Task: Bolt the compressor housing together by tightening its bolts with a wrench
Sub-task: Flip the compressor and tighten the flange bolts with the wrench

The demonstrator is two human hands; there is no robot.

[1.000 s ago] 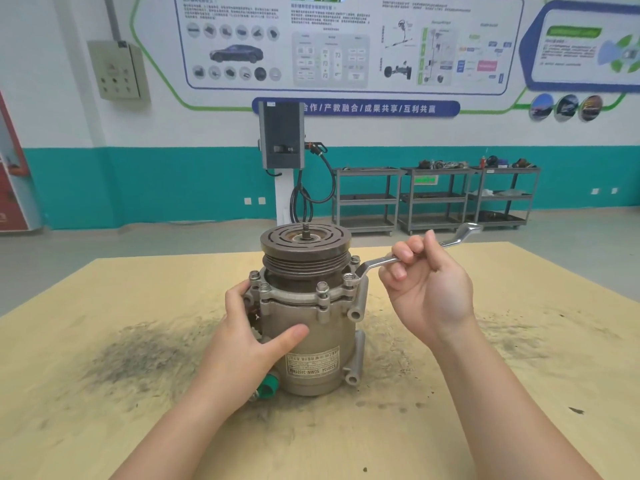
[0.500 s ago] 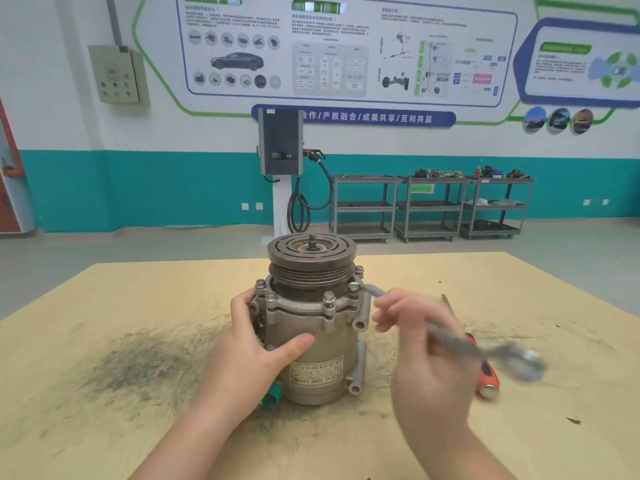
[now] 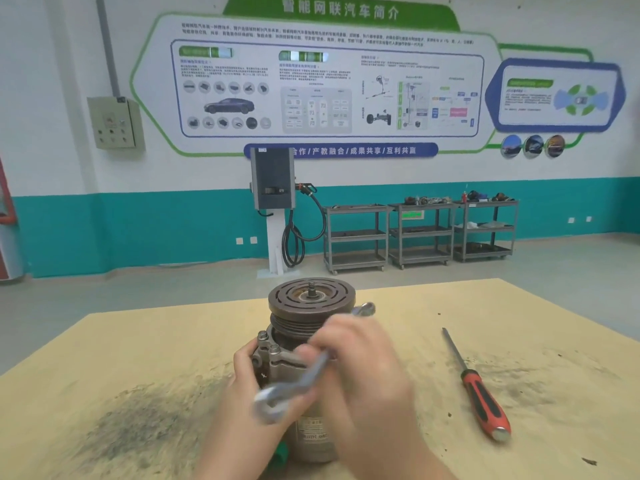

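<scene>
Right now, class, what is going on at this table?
A person is working on a compressor standing upright on the table. The left hand grips its side to steady it. The right hand holds a wrench in front of the housing; it is blurred, so whether it sits on a bolt cannot be told. A screwdriver lies untouched to the right.

compressor (image 3: 311, 341) on table (image 3: 138, 358) | screwdriver (image 3: 481, 393) right of it | carts (image 3: 420, 233) behind
</scene>
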